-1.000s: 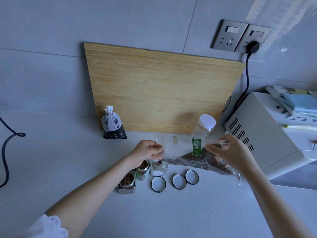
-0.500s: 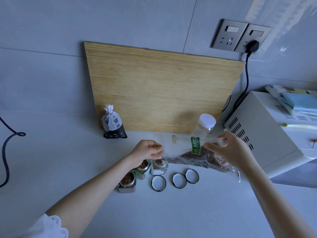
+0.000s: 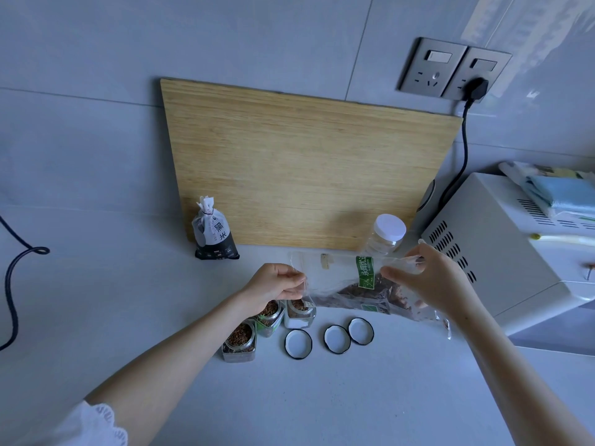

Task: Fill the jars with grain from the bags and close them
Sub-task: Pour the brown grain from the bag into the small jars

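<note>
A clear plastic bag of reddish-brown grain (image 3: 357, 289) with a green label hangs above the counter, held at both ends. My left hand (image 3: 275, 286) pinches its left edge, and my right hand (image 3: 425, 280) pinches the right part near the top. Three small square glass jars stand open below my left hand: the front jar (image 3: 240, 341), the middle jar (image 3: 269, 318) and the right jar (image 3: 299, 313), each with brown grain showing inside. Three black-rimmed white lids (image 3: 333, 338) lie in a row to their right.
A tied black-and-white grain bag (image 3: 214, 233) stands against a wooden cutting board (image 3: 302, 169) leaning on the wall. A clear jar with a white cap (image 3: 386, 235) sits at the board's right. A white microwave (image 3: 502, 252) is on the right, a black cable (image 3: 13, 284) on the left.
My right hand has shifted slightly left along the bag's top and the bag has risen a little. My left hand stays over the jars.
</note>
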A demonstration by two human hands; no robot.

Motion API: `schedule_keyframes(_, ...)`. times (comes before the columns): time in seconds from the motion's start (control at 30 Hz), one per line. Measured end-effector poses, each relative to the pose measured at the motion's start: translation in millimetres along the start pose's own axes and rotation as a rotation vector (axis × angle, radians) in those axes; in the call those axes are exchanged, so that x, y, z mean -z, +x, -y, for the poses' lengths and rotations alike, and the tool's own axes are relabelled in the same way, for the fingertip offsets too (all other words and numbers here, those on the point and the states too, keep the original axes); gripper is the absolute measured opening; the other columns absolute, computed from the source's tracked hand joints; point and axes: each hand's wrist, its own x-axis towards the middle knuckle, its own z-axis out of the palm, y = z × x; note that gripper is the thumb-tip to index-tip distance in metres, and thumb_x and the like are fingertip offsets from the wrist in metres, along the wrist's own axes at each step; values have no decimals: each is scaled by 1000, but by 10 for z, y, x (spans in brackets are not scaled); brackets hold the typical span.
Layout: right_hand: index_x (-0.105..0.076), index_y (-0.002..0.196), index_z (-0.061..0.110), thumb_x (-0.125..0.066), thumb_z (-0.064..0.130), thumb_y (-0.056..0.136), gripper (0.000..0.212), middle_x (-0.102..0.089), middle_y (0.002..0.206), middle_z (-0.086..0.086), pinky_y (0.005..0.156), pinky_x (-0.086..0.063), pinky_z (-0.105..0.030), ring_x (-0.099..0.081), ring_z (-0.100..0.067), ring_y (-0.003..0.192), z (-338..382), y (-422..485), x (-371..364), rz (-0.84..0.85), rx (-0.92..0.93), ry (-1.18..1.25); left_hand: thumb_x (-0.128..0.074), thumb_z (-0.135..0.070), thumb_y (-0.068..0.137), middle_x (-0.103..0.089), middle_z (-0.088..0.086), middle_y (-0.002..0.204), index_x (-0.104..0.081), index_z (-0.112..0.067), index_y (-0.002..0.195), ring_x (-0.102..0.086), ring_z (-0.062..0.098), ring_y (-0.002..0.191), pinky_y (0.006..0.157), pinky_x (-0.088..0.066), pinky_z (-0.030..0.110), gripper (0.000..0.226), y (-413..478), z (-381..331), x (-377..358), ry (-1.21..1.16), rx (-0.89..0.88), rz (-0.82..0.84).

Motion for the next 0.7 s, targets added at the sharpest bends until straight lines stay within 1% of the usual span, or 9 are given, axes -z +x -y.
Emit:
schedule_keyframes(0.07,-55,99,19,-73,51,71,46,-57,93,9,67,-42,-29,-64,-28,81,10,-4,0,-4,8,-9,-61,-6,87,-67,13,88,-65,-2,88,-67,21,82,85,-56,36,5,-2,0,3,-3,-1,0)
schedule_keyframes(0.2,-55,100,19,-73,51,72,47,-56,95,9,71,-45,-31,-63,-27,80,25,-3,0,-8,12,-26,-61,-6,86,-67,12,88,-65,-3,87,-67,20,81,85,-56,35,4,-10,1,2,-9,1,-4)
schedule_keyframes(0.3,-55,99,20,-74,51,71,46,-58,95,8,71,-46,-31,-64,-28,82,21,-2,-4,-6,7,-8,-61,-6,86,-67,13,88,-65,-3,86,-67,22,83,85,-56,36,5,-14,1,2,-11,2,-2)
schedule_keyframes(0.43,-55,99,20,-74,52,70,47,-58,91,11,68,-44,-30,-64,-27,81,30,-1,-11,-7,2,-14,-61,-5,87,-68,12,88,-65,-3,86,-68,20,80,86,-55,37,5,-16,0,4,-13,5,-3)
schedule_keyframes(0.5,-55,99,20,-74,52,69,48,-56,86,14,69,-47,-31,-63,-27,80,39,1,-14,-11,0,-21,-60,-5,87,-67,11,87,-65,-3,85,-68,19,78,85,-56,35,5,-20,0,2,-15,6,-7)
schedule_keyframes(0.57,-55,99,20,-74,53,69,49,-57,86,13,71,-49,-34,-63,-27,79,52,3,-17,-17,4,-36,-60,-5,87,-67,11,86,-64,-3,85,-68,20,78,81,-57,32,5,-26,1,-2,-21,8,-12)
schedule_keyframes(0.63,-54,100,19,-73,53,70,49,-60,89,10,71,-47,-33,-63,-28,79,72,3,-17,-19,12,-54,-60,-5,87,-67,12,86,-64,-2,85,-67,21,79,79,-58,30,5,-30,6,-2,-25,8,-16)
schedule_keyframes(0.7,-54,101,18,-73,52,70,50,-60,89,10,66,-43,-30,-63,-28,79,90,4,-19,-17,12,-56,-60,-5,87,-67,11,86,-64,-3,84,-67,21,80,78,-58,30,5,-35,11,3,-27,9,-20)
